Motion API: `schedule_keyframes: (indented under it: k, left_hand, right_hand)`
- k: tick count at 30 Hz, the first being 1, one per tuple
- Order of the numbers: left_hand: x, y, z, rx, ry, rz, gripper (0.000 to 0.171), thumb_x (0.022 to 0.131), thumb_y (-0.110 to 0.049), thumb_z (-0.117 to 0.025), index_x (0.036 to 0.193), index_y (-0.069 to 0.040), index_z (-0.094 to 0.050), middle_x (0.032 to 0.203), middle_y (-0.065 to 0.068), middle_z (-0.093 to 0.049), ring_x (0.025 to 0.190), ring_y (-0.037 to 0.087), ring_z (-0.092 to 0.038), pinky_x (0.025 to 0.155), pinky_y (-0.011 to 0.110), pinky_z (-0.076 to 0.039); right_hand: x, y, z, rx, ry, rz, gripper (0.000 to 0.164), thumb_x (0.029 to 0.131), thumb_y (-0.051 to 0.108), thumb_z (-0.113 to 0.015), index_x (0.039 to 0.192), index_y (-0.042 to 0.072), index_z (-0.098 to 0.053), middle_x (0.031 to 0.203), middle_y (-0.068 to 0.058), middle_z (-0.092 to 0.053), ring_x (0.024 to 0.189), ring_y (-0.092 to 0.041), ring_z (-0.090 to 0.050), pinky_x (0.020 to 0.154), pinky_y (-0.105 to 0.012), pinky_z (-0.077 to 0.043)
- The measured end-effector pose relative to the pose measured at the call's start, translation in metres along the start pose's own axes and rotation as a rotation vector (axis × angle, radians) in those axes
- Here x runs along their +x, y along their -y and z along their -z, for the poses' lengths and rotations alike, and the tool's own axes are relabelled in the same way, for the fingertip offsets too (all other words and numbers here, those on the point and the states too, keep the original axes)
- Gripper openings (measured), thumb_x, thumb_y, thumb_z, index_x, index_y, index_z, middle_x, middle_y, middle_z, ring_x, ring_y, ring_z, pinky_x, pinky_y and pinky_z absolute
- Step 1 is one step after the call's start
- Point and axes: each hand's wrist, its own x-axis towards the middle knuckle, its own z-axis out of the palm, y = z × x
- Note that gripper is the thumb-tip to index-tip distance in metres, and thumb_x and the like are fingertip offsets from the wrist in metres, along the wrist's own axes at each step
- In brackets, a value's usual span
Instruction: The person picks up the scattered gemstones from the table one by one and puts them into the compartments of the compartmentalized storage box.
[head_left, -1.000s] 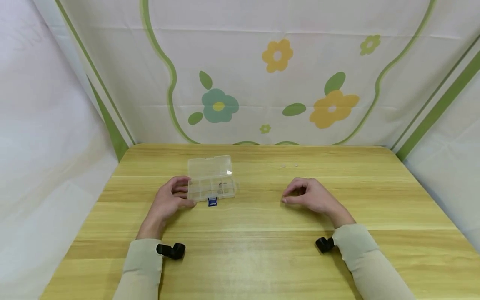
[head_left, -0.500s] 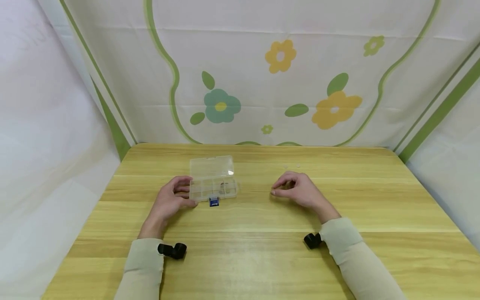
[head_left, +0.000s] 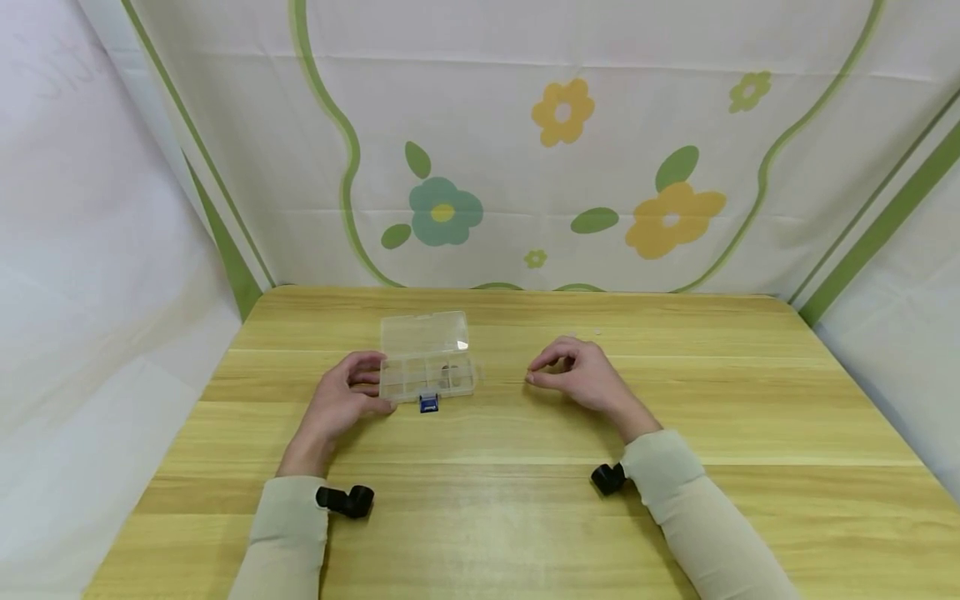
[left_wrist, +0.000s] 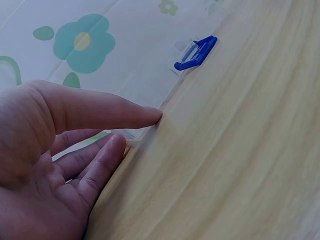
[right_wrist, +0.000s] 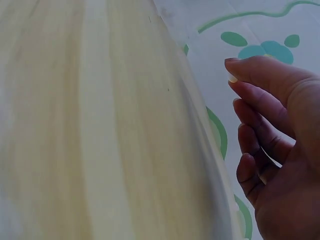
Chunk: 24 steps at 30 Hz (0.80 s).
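Note:
A clear plastic compartment box (head_left: 393, 392) lies on the table with its lid (head_left: 422, 333) raised at the back. Its blue latch (head_left: 428, 403) points to the front, and the same blue latch (left_wrist: 197, 54) shows in the left wrist view. Dark round shapes (head_left: 447, 377) show in the right-hand compartments. My left hand (head_left: 343, 396) holds the box's left end, thumb at the front corner and fingers behind. Right of the box, my right hand (head_left: 581, 375) pinches a small pale piece (right_wrist: 232, 77) between thumb and forefinger; its kind is mostly hidden.
Two tiny pale pieces lie toward the back of the wooden table (head_left: 480, 517), one small piece (head_left: 597, 332) right of the other. A flowered cloth (head_left: 495, 150) hangs behind the table. Black wrist cameras are fixed at both sleeves.
My right hand has moved left and slightly back, closer to the box, with its thumb and forefinger still pinched. The left hand and the box have stayed put.

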Motion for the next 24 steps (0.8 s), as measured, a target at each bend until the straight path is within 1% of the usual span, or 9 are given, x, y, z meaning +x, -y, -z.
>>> schedule_keyframes:
  k: [7, 11, 15, 18, 24]
  left_hand:
    - [-0.001, -0.001, 0.0, 0.011, -0.001, -0.003, 0.079, 0.083, 0.002, -0.087, 0.154, -0.011, -0.054, 0.154, 0.017, -0.056, 0.129, 0.031, -0.058, 0.102, 0.034, -0.051]
    - [-0.002, -0.001, 0.0, 0.007, -0.003, -0.009, 0.08, 0.082, 0.003, -0.087, 0.154, -0.009, -0.054, 0.154, 0.019, -0.056, 0.129, 0.032, -0.058, 0.101, 0.034, -0.051]
    - [-0.002, -0.002, 0.0, 0.004, -0.007, -0.003, 0.078, 0.082, 0.002, -0.087, 0.153, -0.011, -0.055, 0.154, 0.017, -0.057, 0.128, 0.031, -0.057, 0.101, 0.032, -0.05]
    - [-0.001, -0.002, -0.001, -0.002, -0.011, 0.003, 0.077, 0.083, 0.003, -0.086, 0.152, -0.012, -0.056, 0.153, 0.015, -0.057, 0.128, 0.03, -0.057, 0.102, 0.032, -0.05]
    - [-0.002, -0.003, -0.003, -0.012, -0.014, -0.002, 0.078, 0.082, 0.004, -0.087, 0.152, -0.01, -0.056, 0.152, 0.017, -0.057, 0.126, 0.031, -0.058, 0.101, 0.034, -0.051]
  right_hand:
    - [0.005, 0.008, -0.008, 0.0, 0.006, -0.011, 0.011, 0.088, 0.032, -0.091, 0.097, 0.029, -0.084, 0.106, 0.005, -0.075, 0.094, -0.022, -0.059, 0.081, -0.034, -0.05]
    - [0.009, 0.013, -0.014, 0.004, 0.01, -0.01, 0.01, 0.089, 0.031, -0.09, 0.096, 0.029, -0.084, 0.106, 0.005, -0.075, 0.09, -0.022, -0.059, 0.077, -0.033, -0.05]
    - [0.014, 0.018, -0.023, 0.009, 0.012, 0.01, 0.008, 0.09, 0.03, -0.089, 0.095, 0.028, -0.084, 0.105, 0.005, -0.074, 0.087, -0.021, -0.059, 0.074, -0.032, -0.05]
    - [0.018, 0.022, -0.03, 0.009, 0.018, 0.023, 0.007, 0.09, 0.03, -0.089, 0.095, 0.029, -0.084, 0.104, 0.005, -0.074, 0.087, -0.021, -0.059, 0.074, -0.032, -0.05]
    - [0.026, 0.028, -0.042, -0.008, 0.029, 0.027, 0.007, 0.09, 0.032, -0.089, 0.094, 0.032, -0.084, 0.105, 0.008, -0.073, 0.089, -0.021, -0.058, 0.076, -0.034, -0.05]
